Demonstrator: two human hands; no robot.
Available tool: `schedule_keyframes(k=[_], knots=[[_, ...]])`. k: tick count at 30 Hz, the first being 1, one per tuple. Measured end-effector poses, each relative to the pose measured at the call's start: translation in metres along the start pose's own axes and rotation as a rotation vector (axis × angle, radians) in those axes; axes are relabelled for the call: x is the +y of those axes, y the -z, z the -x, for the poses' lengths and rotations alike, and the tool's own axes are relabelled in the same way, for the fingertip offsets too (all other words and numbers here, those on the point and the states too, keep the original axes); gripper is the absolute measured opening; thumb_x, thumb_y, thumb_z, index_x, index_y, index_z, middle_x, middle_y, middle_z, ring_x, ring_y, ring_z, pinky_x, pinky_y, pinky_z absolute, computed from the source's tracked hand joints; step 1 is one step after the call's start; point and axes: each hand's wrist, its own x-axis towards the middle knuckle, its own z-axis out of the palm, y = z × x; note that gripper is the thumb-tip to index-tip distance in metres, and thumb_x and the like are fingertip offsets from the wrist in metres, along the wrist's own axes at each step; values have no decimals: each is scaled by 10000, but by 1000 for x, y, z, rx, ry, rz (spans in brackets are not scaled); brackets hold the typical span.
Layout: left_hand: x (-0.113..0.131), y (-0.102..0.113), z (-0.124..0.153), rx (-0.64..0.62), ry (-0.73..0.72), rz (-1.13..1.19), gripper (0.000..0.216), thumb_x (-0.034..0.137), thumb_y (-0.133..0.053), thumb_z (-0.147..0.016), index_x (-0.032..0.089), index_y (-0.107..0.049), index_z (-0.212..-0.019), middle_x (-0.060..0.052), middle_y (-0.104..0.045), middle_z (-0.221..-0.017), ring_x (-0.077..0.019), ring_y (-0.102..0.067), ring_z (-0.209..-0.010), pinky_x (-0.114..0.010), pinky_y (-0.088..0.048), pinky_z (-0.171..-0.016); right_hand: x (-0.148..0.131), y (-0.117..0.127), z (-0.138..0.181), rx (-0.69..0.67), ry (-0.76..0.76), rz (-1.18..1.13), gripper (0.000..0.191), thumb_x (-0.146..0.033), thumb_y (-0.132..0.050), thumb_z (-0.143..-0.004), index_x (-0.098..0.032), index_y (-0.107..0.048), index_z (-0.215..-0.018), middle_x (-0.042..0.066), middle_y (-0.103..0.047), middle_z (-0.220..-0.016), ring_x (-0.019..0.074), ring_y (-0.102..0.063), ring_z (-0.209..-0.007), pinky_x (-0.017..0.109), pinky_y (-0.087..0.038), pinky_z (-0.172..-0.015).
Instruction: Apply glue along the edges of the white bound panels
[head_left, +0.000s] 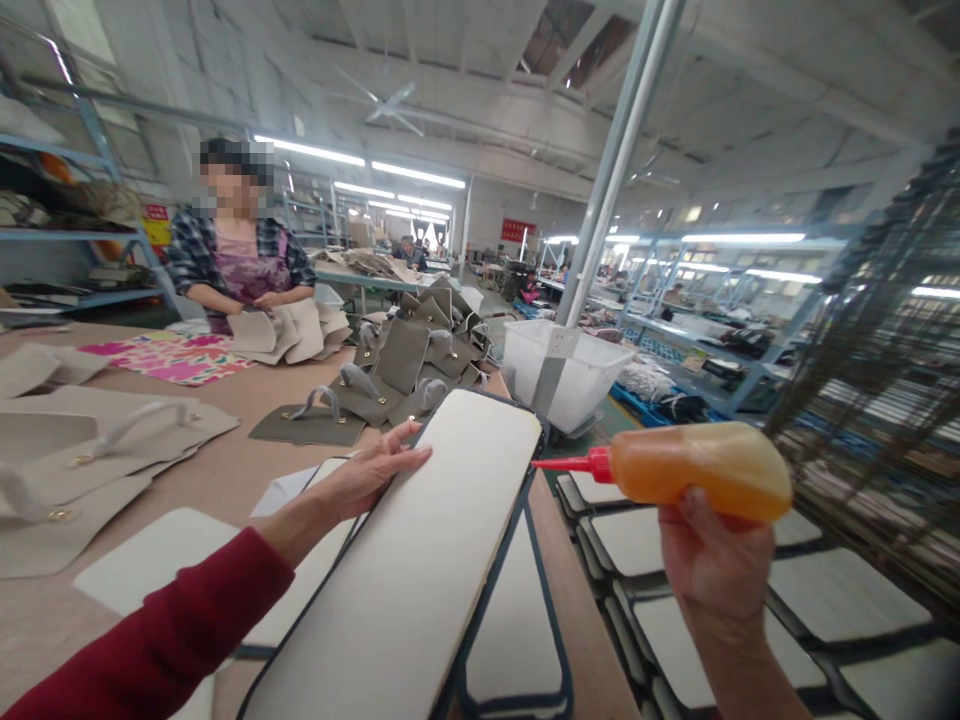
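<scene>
My left hand (386,465) grips the left edge of a long white panel (420,540) with rounded corners and a dark rim, thumb lying on its face. The panel is tilted up over the table. In my right hand (709,550) is a squeeze bottle (697,470) of amber liquid, held on its side. Its red nozzle (562,464) points left, with the tip at or very near the panel's right edge; whether it touches I cannot tell. Another dark-rimmed white panel (517,640) lies beneath, partly covered.
Olive bag pieces with handles (397,360) are heaped on the table (300,350); beige ones (97,450) lie left. A co-worker (247,250) handles beige pieces across the table. A white bin (525,355) and a metal post (607,170) stand beyond. Several white panels (637,545) are laid out right.
</scene>
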Motion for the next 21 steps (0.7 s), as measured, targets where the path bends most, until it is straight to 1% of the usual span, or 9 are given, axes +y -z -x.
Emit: schedule_keyframes(k=[4, 9, 11, 13, 16, 18, 20, 21], knots=[[0, -1, 0, 5, 7, 21, 499, 289, -782, -689, 231, -423, -1031, -5, -693, -841, -152, -676, -634, -241, -551, -553, 1, 3, 2, -19, -18, -3, 387, -150, -828, -523, -215, -703, -883, -34, -692, -814, 110, -632, -754, 221, -552, -735], [-2, 1, -2, -5, 13, 19, 485, 302, -776, -696, 228, -445, -1043, -12, -696, -837, -159, -681, -646, -255, -558, -572, 2, 11, 15, -28, -104, 0, 415, -171, -840, -536, -232, -702, -923, -27, -708, -817, 115, -654, -727, 207, -560, -700], [-3, 2, -4, -9, 10, 18, 477, 304, -774, -699, 226, -454, -1043, -16, -698, -844, -161, -682, -652, -258, -560, -578, 2, 15, 27, -60, -169, 4, 410, -175, -837, -553, -245, -700, -933, -19, -712, -820, 124, -665, -732, 209, -559, -700], [-4, 5, -6, -5, 4, 21, 475, 304, -776, -697, 226, -457, -1041, -15, -700, -839, -159, -681, -649, -255, -560, -576, 2, 21, 40, -116, -271, 2, 393, -192, -824, -587, -259, -696, -952, -3, -717, -842, 140, -675, -745, 223, -561, -701], [-6, 10, -8, 12, -8, 29, 466, 302, -775, -698, 229, -456, -1029, -6, -698, -817, -152, -679, -641, -239, -553, -561, -2, 29, 55, -203, -424, 6, 336, -249, -801, -629, -247, -702, -950, 46, -721, -860, 177, -685, -739, 248, -569, -662], [-8, 13, -8, 25, -15, 28, 469, 305, -774, -699, 233, -451, -1032, 0, -697, -815, -149, -677, -637, -231, -548, -553, -6, 30, 56, -170, -419, 11, 302, -295, -790, -641, -234, -709, -926, 64, -722, -840, 193, -687, -725, 256, -574, -631], [-8, 16, -6, 35, -15, 16, 472, 314, -772, -700, 234, -446, -1034, -1, -696, -827, -151, -677, -638, -233, -545, -551, -10, 25, 48, -82, -337, 0, 338, -325, -786, -638, -234, -702, -953, 56, -723, -857, 192, -686, -732, 262, -580, -630], [-8, 16, -5, 34, -13, 7, 469, 321, -770, -701, 233, -448, -1030, -4, -696, -838, -154, -678, -643, -237, -545, -554, -12, 21, 42, -36, -283, -13, 378, -330, -787, -634, -239, -692, -988, 44, -721, -902, 184, -683, -754, 262, -581, -647]])
